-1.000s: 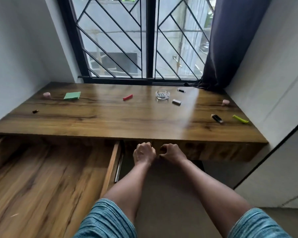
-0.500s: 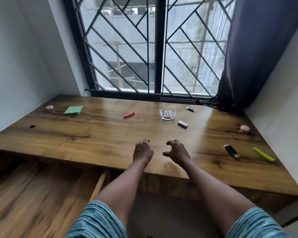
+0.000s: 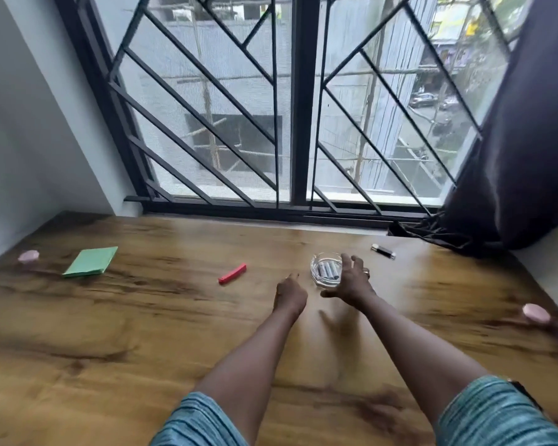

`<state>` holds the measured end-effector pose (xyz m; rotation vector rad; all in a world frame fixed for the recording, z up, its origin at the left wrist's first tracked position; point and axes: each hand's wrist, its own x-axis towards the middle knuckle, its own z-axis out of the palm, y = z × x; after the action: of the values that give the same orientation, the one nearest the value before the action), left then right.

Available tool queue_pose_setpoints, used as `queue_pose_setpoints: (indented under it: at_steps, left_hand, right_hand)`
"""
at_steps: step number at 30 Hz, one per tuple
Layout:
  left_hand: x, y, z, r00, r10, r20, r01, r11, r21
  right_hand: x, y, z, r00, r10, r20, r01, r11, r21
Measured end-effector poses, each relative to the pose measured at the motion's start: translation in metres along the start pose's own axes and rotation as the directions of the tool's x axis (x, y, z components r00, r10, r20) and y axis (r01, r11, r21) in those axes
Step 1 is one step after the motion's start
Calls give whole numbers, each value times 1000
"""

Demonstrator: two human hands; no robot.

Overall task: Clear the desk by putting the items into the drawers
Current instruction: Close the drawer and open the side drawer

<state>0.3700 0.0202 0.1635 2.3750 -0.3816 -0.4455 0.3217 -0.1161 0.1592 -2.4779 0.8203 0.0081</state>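
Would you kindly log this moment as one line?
phase: reach | right hand: open, at glass dish | left hand: curled, empty

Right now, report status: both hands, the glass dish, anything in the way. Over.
Left hand curled, empty. Right hand open at glass dish, no grip yet. Dish on desk, holds dark cylinders. Nothing blocks it; red bar lies apart, left.
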Motion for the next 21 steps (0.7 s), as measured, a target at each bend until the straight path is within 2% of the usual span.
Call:
queue_pose_setpoints:
  at_steps: [8,14,21]
  left_hand:
    - [41,7,12,997,6,74,2,995,-102]
    - [39,7,21,998,32,60,-22,985,-172]
    - [-9,-9,9,1000,-9,24,14,974,-228]
  right_hand:
    - [65,-9,6,984,12,180,20,984,-175]
    - [60,-12,9,993,4,121,17,985,-173]
    - [1,-20,14,993,-81,85,91,988,-122]
